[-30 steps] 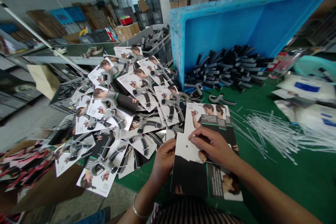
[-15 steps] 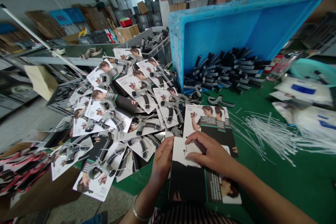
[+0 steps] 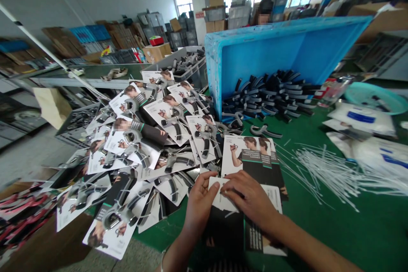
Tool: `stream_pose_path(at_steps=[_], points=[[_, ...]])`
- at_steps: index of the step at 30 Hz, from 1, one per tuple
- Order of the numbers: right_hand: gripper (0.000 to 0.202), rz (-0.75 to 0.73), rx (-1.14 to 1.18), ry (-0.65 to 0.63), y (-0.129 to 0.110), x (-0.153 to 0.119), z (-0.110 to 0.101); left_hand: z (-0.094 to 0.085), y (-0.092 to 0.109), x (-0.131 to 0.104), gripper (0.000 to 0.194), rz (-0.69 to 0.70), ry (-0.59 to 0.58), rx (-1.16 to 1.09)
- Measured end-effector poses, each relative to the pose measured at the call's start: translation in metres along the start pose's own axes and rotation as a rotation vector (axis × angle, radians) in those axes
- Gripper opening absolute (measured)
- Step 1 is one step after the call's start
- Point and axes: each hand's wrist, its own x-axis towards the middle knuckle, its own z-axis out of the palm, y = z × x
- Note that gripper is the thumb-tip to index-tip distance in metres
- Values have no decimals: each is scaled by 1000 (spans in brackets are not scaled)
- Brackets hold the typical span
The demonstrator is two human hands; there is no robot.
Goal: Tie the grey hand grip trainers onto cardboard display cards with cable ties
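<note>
A printed backing card (image 3: 225, 229) lies in front of me, white at the top and black below. My left hand (image 3: 203, 199) grips its upper left corner, thumb on top and fingers behind. At the card's top edge, the fingers of my right hand (image 3: 250, 195) are pinched together. A thin white cable tie (image 3: 231, 213) shows just below those fingertips; its other end is hidden. Just beyond my hands lies a stack of similar cards (image 3: 234, 153). To the left is a heap of cards with grey-and-black hand grips (image 3: 178, 161) tied to them.
A blue crate (image 3: 213, 72) tipped on its side holds many loose hand grips (image 3: 267, 93). One single grip (image 3: 264, 130) lies before it. Loose white cable ties (image 3: 328, 170) spread on the green table (image 3: 306, 229) at right, near white plastic bags (image 3: 353, 114). A person sits behind the crate.
My left thumb has come over the card's top, and my right fingers have drawn together near its holes. A white tie end now shows on the card. The view has tilted up slightly.
</note>
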Motion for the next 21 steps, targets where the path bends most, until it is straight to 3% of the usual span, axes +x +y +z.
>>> stream_pose_path(at_steps=[5, 14, 21], points=[[16, 34, -27, -40, -2, 0, -7, 8, -5, 3, 27, 34, 12, 0], [13, 63, -56, -53, 3, 2, 1, 11, -23, 6, 17, 39, 87, 127], [8, 61, -58, -21, 4, 1, 2, 12, -15, 8, 17, 87, 131, 195]])
